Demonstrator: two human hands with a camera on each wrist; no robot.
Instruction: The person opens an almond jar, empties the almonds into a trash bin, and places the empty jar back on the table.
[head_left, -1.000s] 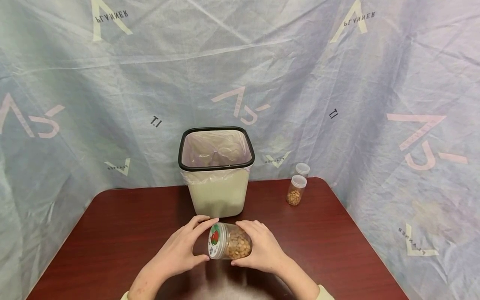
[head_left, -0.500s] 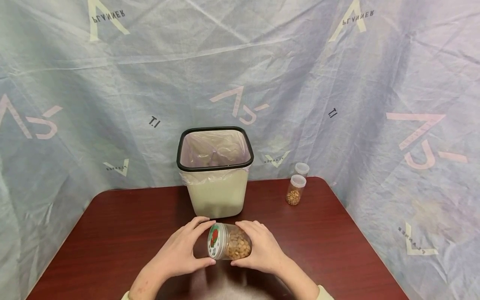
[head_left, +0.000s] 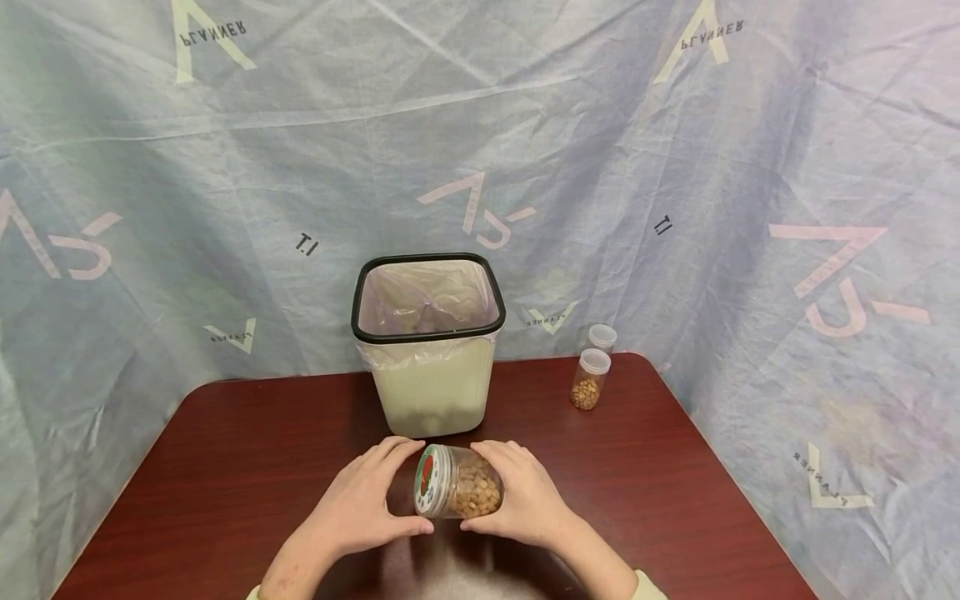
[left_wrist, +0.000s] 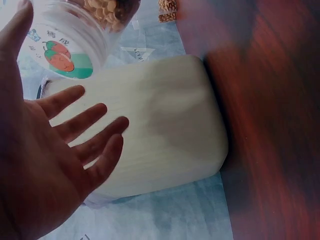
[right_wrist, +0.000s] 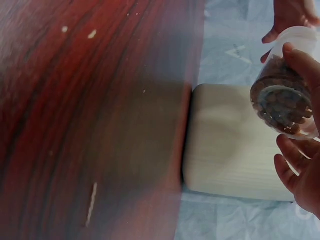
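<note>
A clear plastic jar (head_left: 477,487) of small brown pieces lies on its side in the air above the table. Its white lid (head_left: 432,482), printed with a red fruit, faces left. My right hand (head_left: 528,496) grips the base end, thumb below and fingers above; in the right wrist view the thumb lies along the jar wall. Around the lid stands my left hand (head_left: 358,504), fingertips close to its upper edge and thumb just under it. The left wrist view shows that hand's fingers (left_wrist: 75,125) spread and fairly straight beside the lid.
Behind the hands stands a pale bin (head_left: 431,392) with a black rim and a clear liner. Two small lidded jars (head_left: 587,387) stand at the table's back right, the front one holding brown pieces. Crumbs (right_wrist: 92,202) lie on the dark red table (head_left: 247,467). A printed curtain (head_left: 300,167) hangs behind.
The left thumb has shifted right under the lid, and the left fingertips have drawn back left along its top. The right hand keeps its grip on the jar in nearly the same place.
</note>
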